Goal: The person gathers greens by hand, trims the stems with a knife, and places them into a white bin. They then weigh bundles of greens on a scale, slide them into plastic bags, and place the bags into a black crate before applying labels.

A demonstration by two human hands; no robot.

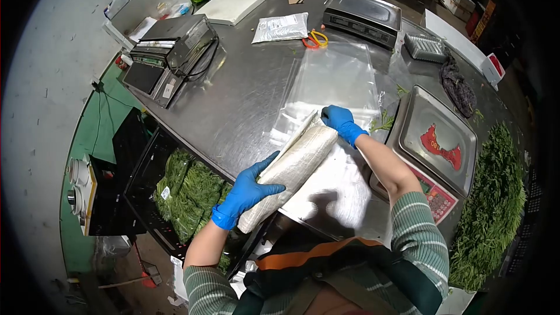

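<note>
A thick whitish roll [303, 166] lies slantwise at the near edge of the metal table, its lower end over the edge. My left hand [248, 189], in a blue glove, is wrapped round the roll's lower left part, thumb on top. My right hand [341, 121], also gloved in blue, is at the roll's upper end with its fingers curled; what it pinches there is hidden. Flat clear plastic bags [335, 76] lie just beyond the roll. A bright white sheet [341, 192] is spread beneath and to the right of it.
To the right are a scale with a steel tray [440, 140] and a heap of green leaves [493, 210]. Farther back are another scale [363, 16], scissors [315, 39] and a silver packet [281, 28]. A sealing machine [175, 52] stands left, above a black crate of bagged greens [189, 195].
</note>
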